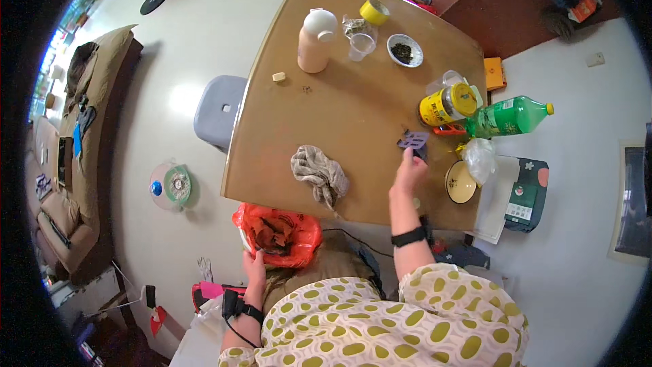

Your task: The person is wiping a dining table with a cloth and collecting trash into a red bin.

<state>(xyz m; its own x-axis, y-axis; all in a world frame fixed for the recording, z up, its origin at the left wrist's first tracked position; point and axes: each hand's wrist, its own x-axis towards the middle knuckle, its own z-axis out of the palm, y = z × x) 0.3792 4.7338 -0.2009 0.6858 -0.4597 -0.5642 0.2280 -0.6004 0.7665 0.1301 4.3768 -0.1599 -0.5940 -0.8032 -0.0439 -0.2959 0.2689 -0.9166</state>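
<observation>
My left hand [254,266] grips the rim of a bin lined with a red plastic bag [307,234], below the table's near edge; brown scraps lie inside it. Over the right part of the brown table [356,107], my right hand [409,171] holds a small purple slotted piece [415,140], its exact kind unclear. Dark crumbs lie around that piece. Between the two hands a crumpled grey-beige cloth [321,173] rests near the table's front edge. To the right of my right hand is a cream bowl with a dark rim [461,182].
Right side: a yellow-labelled jar [435,107], a green plastic bottle [509,117] and a clear plastic bag [480,160]. Farther back: a pink bottle with white lid [313,51], yellow tape roll [374,11], plastic cup [361,47] and bowl of dark leaves [405,51]. A grey stool [219,112] stands left.
</observation>
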